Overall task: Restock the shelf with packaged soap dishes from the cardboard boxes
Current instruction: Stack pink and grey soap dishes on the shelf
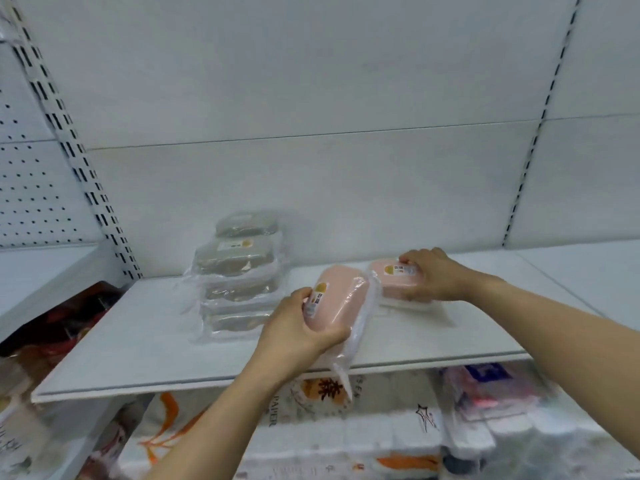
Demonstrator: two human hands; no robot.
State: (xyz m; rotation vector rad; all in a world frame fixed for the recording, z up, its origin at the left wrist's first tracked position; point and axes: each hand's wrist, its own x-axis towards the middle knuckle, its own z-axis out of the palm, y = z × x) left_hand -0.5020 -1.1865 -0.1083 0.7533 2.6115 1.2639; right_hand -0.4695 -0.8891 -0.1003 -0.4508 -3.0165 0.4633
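Left hand (294, 327) gripping tilted pink soap dish (337, 299), long axis pointing away, right hand (433, 278) clamping second dish (391, 282) crosswise

We note two pale pink soap dishes (341, 299) (394, 277) in clear wrap, grey-brown soap dishes (239, 268) stacked, a white shelf (138, 341), and orange-printed white packs (180, 427) below.

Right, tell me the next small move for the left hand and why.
Probably lower the left hand's pink soap dish flat onto the shelf beside the one the right hand is setting down: it's tilted above the shelf, with bare space between the grey stack and the right one.
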